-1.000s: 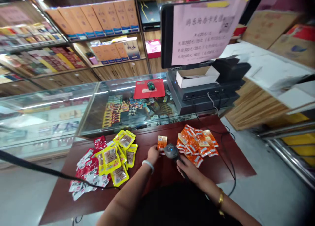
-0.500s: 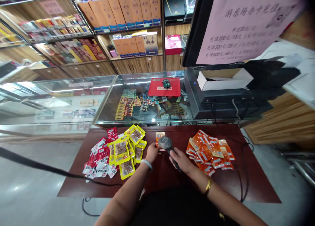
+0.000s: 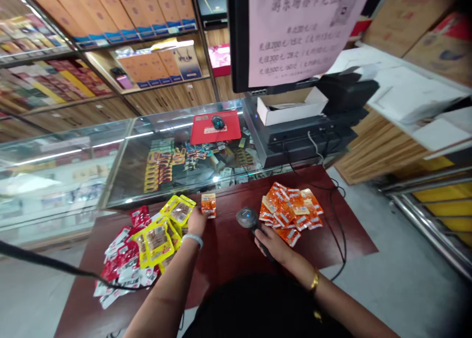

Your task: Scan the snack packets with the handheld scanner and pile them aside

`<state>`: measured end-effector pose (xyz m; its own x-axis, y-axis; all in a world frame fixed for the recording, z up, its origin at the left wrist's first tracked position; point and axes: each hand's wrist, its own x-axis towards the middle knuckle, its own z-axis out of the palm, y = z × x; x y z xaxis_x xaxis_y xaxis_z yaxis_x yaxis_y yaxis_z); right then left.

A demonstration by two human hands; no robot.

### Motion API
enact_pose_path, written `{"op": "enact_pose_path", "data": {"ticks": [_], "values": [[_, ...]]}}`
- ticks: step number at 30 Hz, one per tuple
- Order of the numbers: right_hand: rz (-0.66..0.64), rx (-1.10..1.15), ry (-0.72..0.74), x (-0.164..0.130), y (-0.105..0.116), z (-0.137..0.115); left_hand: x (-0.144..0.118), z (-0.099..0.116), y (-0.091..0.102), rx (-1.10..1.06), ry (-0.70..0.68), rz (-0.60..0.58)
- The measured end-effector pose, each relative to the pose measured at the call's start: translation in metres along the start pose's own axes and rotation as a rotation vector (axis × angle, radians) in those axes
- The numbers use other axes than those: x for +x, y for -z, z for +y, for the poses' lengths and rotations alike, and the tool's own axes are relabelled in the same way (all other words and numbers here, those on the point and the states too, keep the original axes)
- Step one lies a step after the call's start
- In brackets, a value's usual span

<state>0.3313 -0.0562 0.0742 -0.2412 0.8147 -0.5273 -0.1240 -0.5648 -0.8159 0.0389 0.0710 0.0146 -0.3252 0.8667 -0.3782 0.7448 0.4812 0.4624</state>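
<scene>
**Orange packet held up beside the scanner at the counter**

The left hand pinches a single orange snack packet by its lower edge and holds it upright, to the left of the barcode scanner. The right hand is wrapped around the scanner's dark handle, its head with a small blue light facing up. Just right of the scanner lies a heap of orange packets on the dark red table. Well left of the scanner lie yellow packets and, further left, red and white packets. Beyond the scanner stands a glass display case carrying a red mouse pad with a mouse, and a monitor with a pink notice rises behind the scanner
</scene>
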Motion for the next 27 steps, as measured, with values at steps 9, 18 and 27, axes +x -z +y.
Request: {"op": "enact_pose_path", "data": {"ticks": [9, 18, 27], "values": [[0.144, 0.155, 0.041, -0.021, 0.026, 0.025, -0.041, 0.044, -0.021, 0.306, -0.28, 0.126], [0.276, 0.211, 0.045, -0.053, 0.054, 0.034, -0.076, 0.181, -0.14, 0.208, -0.645, -0.224], [0.332, 0.215, 0.015, -0.061, 0.062, 0.039, -0.058, 0.181, -0.143, 0.118, -0.482, -0.303]]}}
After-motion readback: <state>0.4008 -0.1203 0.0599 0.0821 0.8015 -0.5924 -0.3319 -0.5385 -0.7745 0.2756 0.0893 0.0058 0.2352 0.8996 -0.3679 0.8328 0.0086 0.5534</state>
